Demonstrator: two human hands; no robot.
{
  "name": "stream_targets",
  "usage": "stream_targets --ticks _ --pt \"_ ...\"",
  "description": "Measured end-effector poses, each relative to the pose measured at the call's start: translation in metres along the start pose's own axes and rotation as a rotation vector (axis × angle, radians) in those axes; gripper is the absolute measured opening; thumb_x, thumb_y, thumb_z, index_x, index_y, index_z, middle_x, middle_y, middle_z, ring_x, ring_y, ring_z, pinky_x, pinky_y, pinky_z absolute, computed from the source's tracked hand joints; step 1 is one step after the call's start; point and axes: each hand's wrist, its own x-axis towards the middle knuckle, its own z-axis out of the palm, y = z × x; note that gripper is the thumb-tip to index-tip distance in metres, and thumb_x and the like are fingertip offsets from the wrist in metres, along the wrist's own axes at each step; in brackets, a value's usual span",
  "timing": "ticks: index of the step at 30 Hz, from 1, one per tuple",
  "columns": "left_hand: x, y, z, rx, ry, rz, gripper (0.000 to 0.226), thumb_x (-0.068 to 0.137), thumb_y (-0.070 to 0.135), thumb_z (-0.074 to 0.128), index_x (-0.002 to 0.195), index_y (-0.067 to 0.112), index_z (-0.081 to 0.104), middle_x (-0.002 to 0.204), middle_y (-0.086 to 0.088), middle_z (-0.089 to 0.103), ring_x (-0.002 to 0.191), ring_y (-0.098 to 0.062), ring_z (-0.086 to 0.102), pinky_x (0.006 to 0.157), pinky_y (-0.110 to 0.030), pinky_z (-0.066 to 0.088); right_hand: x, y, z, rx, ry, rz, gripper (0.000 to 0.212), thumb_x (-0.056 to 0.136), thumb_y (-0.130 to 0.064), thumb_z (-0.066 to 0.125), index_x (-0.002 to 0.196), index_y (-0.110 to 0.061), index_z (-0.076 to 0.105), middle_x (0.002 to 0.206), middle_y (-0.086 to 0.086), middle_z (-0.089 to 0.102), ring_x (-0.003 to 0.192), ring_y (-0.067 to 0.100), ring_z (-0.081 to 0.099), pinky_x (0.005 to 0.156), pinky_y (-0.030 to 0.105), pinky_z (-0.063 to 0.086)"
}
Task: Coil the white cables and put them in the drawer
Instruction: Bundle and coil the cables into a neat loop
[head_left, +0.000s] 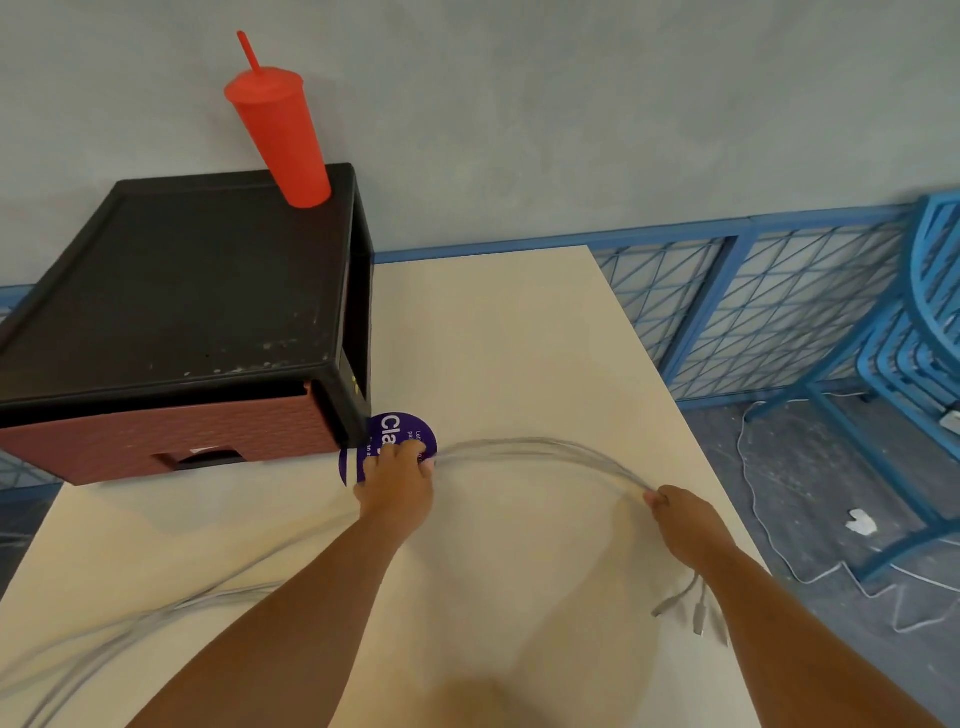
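Observation:
Several thin white cables (540, 448) arc above the cream table (509, 332) between my two hands. My left hand (397, 480) grips the bundle near the drawer unit's front right corner. My right hand (688, 522) pinches the bundle further right, and the plug ends (693, 610) dangle below that wrist. The loose lengths (156, 618) trail off to the lower left across the table, blurred. The black drawer unit (182, 291) stands at the table's left, its reddish-brown drawer front (171, 441) shut, with a dark handle recess at the bottom.
A red tumbler (280, 135) with a straw stands on the unit's back right corner. A round purple sticker (387, 441) lies partly under my left hand. Blue metal fencing (753, 312) and a blue chair (924, 343) are right of the table, with a white cord (758, 509) on the floor.

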Motion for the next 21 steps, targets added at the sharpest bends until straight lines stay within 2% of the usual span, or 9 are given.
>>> stream_targets --ticks 2,5,9,11,13,15,17,19,21 --pt "-0.010 0.010 0.002 0.065 0.056 0.082 0.042 0.095 0.031 0.041 0.136 0.022 0.037 0.142 -0.005 0.036 0.131 -0.028 0.030 0.103 -0.050 0.032 0.000 -0.002 0.001 0.006 0.017 0.023 0.039 0.100 -0.032 0.024 0.097 -0.009 0.055 0.104 0.014 0.063 0.098 0.030 0.057 0.090 0.037 0.043" --pt "-0.030 0.032 0.012 0.108 0.105 0.293 0.042 0.092 0.031 0.044 0.133 0.024 0.040 0.142 -0.001 0.032 0.131 -0.024 0.027 0.105 -0.044 0.028 0.000 -0.004 0.001 0.039 0.027 0.056 0.043 0.100 -0.031 0.024 0.105 -0.003 0.056 0.109 0.017 0.063 0.102 0.033 0.057 0.090 0.037 0.042" --pt "-0.049 0.053 0.030 0.045 -0.084 0.497 0.032 0.092 0.026 0.043 0.121 0.018 0.052 0.130 -0.002 0.045 0.120 -0.024 0.039 0.098 -0.036 0.034 -0.005 -0.007 0.001 0.131 0.040 0.119 0.041 0.100 -0.029 0.028 0.105 -0.001 0.057 0.107 0.019 0.063 0.101 0.034 0.057 0.088 0.036 0.043" --pt "-0.055 0.053 0.035 -0.005 -0.233 0.520 0.030 0.093 0.024 0.041 0.118 0.015 0.054 0.123 -0.007 0.051 0.115 -0.026 0.044 0.094 -0.034 0.038 -0.003 -0.006 0.003 0.207 0.046 0.159 0.032 0.098 -0.022 0.034 0.105 -0.001 0.057 0.096 0.016 0.062 0.087 0.032 0.060 0.082 0.036 0.047" --pt "-0.061 0.050 0.040 0.013 -0.317 0.535 0.030 0.094 0.025 0.040 0.118 0.014 0.054 0.121 -0.008 0.052 0.114 -0.027 0.045 0.095 -0.034 0.038 -0.002 -0.003 0.002 0.401 0.060 0.230 0.027 0.096 -0.014 0.038 0.101 0.002 0.059 0.075 0.013 0.059 0.062 0.029 0.057 0.064 0.035 0.049" --pt "-0.066 0.046 0.044 0.056 -0.306 0.539 0.031 0.094 0.027 0.040 0.120 0.016 0.052 0.125 -0.005 0.049 0.116 -0.025 0.043 0.096 -0.035 0.038 -0.002 -0.001 0.001 0.505 0.121 0.295 0.027 0.095 -0.009 0.035 0.099 0.001 0.060 0.066 0.010 0.056 0.050 0.024 0.053 0.054 0.032 0.045" --pt "-0.067 0.041 0.042 0.082 -0.175 0.505 0.034 0.092 0.028 0.043 0.125 0.021 0.048 0.132 0.000 0.043 0.122 -0.022 0.037 0.099 -0.036 0.036 -0.004 0.000 0.002 0.575 0.189 0.332 0.029 0.096 -0.010 0.034 0.101 0.000 0.060 0.065 0.010 0.055 0.051 0.021 0.051 0.050 0.028 0.042" --pt "-0.063 0.028 0.037 0.124 -0.038 0.446 0.042 0.090 0.029 0.045 0.132 0.025 0.039 0.139 0.003 0.035 0.127 -0.020 0.032 0.102 -0.036 0.032 -0.006 0.002 0.005 0.625 0.183 0.341 0.029 0.096 -0.010 0.036 0.111 0.000 0.059 0.079 0.012 0.061 0.058 0.020 0.055 0.052 0.026 0.045" --pt "-0.058 0.007 0.030 0.193 0.000 0.366 0.048 0.088 0.034 0.048 0.134 0.027 0.035 0.140 0.002 0.035 0.127 -0.022 0.033 0.101 -0.039 0.032 -0.007 0.000 0.005 0.808 0.192 0.407 0.031 0.095 -0.010 0.044 0.123 -0.002 0.053 0.110 0.015 0.063 0.071 0.015 0.059 0.061 0.022 0.051"
